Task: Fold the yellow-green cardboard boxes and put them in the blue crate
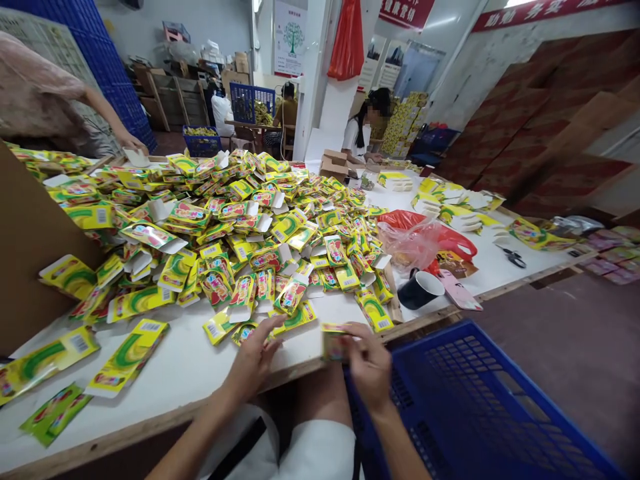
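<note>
My right hand [369, 363] grips a small yellow box [334, 342] just past the front edge of the table; box and fingertips are blurred by motion. My left hand [255, 357] hangs over the table edge with its fingers apart and nothing in them. Its fingertips are close to the near side of a large pile of yellow candy boxes [220, 277], many with white end flaps standing up. A loose flat box [129, 357] and a green sachet [56, 412] lie to the left on the white tabletop [175, 373].
Below my right hand is a blue plastic crate [475, 400]. A dark mug [421, 289], a pink phone [459, 291], a red plastic bag [453, 241] and scissors [513, 257] lie to the right. A brown carton [40, 260] stands at left. Other people work across the table.
</note>
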Demonstrator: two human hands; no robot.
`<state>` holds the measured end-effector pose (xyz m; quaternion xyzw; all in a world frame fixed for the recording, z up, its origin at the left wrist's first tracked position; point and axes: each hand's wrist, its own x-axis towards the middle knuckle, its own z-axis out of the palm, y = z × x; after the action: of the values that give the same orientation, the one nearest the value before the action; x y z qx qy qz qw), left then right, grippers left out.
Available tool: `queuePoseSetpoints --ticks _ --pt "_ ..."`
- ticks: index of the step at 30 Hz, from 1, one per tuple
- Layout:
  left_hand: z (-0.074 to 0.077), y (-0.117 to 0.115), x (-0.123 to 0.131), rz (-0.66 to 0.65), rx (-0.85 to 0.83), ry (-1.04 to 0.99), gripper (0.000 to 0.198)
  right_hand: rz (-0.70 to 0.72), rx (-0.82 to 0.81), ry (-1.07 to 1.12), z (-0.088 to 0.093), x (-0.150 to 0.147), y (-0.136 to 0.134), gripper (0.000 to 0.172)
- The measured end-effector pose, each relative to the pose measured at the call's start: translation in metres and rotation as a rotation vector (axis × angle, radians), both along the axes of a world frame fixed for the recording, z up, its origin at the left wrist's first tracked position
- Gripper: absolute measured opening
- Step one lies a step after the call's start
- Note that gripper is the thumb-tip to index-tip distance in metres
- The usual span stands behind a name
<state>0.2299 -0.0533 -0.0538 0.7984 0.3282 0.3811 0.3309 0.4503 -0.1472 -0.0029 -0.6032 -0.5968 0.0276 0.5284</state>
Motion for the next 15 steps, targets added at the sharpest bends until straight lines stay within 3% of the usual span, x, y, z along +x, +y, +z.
queuePoseSetpoints --ticks 3,5,7,11,15 --pt "0.003 0.012 -0.032 -0.103 0.106 0.294 0.044 -0.290 -0.029 -0.207 0.024 0.038 -0.030 0.015" --pt "0.007 0.019 -0.045 -0.157 0.139 0.413 0.051 -0.328 -0.108 -0.264 0.029 0.047 -0.040 0.019" --pt "0.012 0.024 -0.048 -0.197 0.145 0.475 0.057 -0.239 -0.196 -0.190 0.023 0.036 -0.041 0.021" --pt "0.018 0.027 -0.048 -0.229 0.125 0.564 0.059 0.003 -0.304 0.015 0.001 -0.018 -0.024 0.019" --pt "0.010 0.019 -0.052 -0.019 0.012 0.407 0.048 0.086 -0.279 0.117 -0.012 -0.066 -0.006 0.014"
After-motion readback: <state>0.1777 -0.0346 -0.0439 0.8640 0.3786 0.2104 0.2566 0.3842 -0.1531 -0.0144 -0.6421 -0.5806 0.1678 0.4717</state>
